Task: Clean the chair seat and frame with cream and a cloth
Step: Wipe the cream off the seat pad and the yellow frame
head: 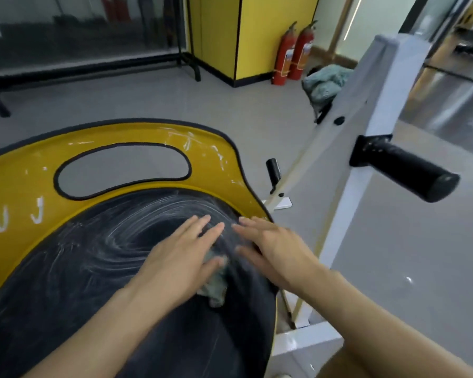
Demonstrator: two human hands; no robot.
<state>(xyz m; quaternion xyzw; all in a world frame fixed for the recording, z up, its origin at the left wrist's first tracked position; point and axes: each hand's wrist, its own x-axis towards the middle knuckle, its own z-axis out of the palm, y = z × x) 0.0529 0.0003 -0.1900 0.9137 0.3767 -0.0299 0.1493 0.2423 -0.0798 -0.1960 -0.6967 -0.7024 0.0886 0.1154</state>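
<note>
Right now your left hand [180, 257] lies flat, its fingers [195, 226] straight and a little apart, pressing the cloth [216, 289] onto the black seat [79, 282]. Only a crumpled greenish edge of the cloth shows, at the thumb side of the palm. Your right hand [273, 252] is just beside it, fingers [253, 223] likewise straight and spread, resting bare on the seat and holding nothing. Ahead and to the left of your fingertips, white swirls of cream [137, 225] streak the seat, and further out more smears sit on the yellow frame [19, 181] around it. Beyond your right fingers stands a white metal upright [380, 85] with a black handle [404, 173].

Since the cloth is only pinned under a flat palm, I judge it could slip out or bunch on a fast stroke, leaving bare skin to smear the cream. Your right hand, close to the seat's edge, could slide off the slick film.
</note>
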